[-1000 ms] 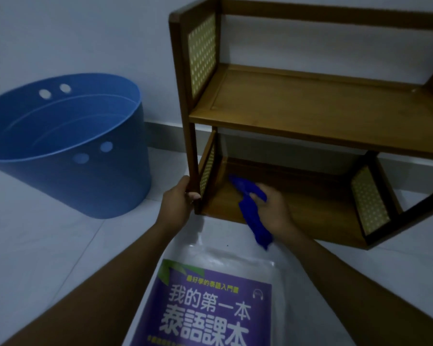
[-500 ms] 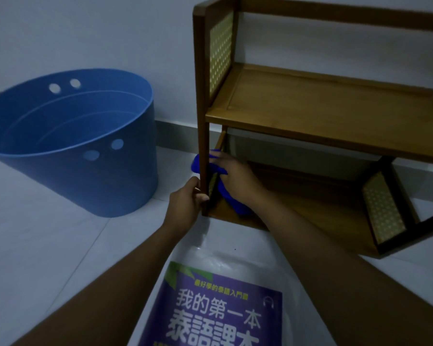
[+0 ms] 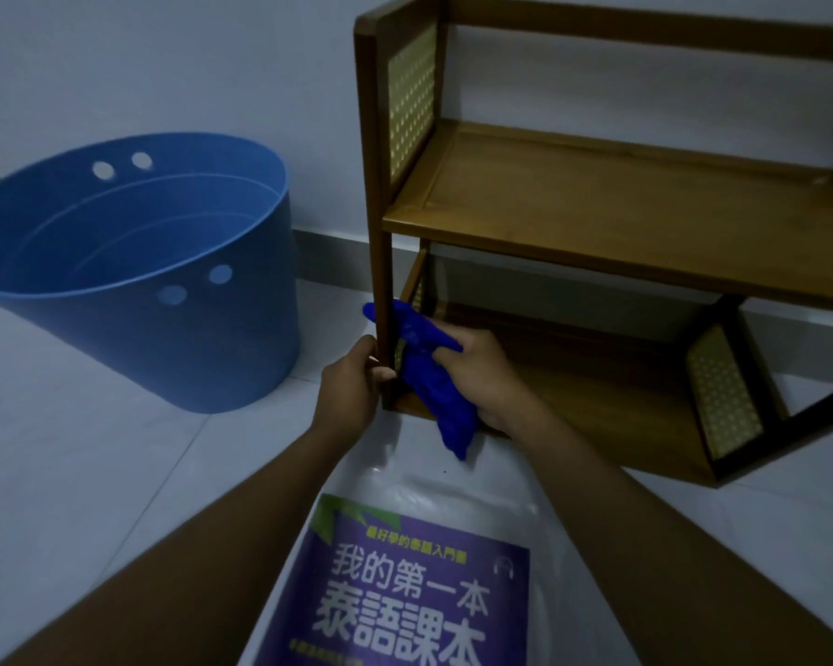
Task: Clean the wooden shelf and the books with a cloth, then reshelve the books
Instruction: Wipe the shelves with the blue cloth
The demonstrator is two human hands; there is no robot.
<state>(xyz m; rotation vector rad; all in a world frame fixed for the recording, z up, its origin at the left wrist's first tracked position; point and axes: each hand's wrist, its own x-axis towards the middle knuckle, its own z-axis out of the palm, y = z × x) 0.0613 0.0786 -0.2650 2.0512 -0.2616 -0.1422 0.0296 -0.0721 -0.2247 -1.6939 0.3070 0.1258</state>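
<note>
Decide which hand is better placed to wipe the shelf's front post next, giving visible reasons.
Right. The right hand grips the cloth, which lies against the post; the left hand grips the post's foot and holds no cloth.

The shelf [image 3: 597, 218] fills the upper right of the frame against the wall, the bucket [image 3: 164, 338] stands on the floor at left, and the book [image 3: 414, 584] lies bottom centre.

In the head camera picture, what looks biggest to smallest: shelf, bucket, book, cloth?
1. wooden shelf
2. blue bucket and book look about alike; the book is nearer and cut off
3. blue cloth
</note>
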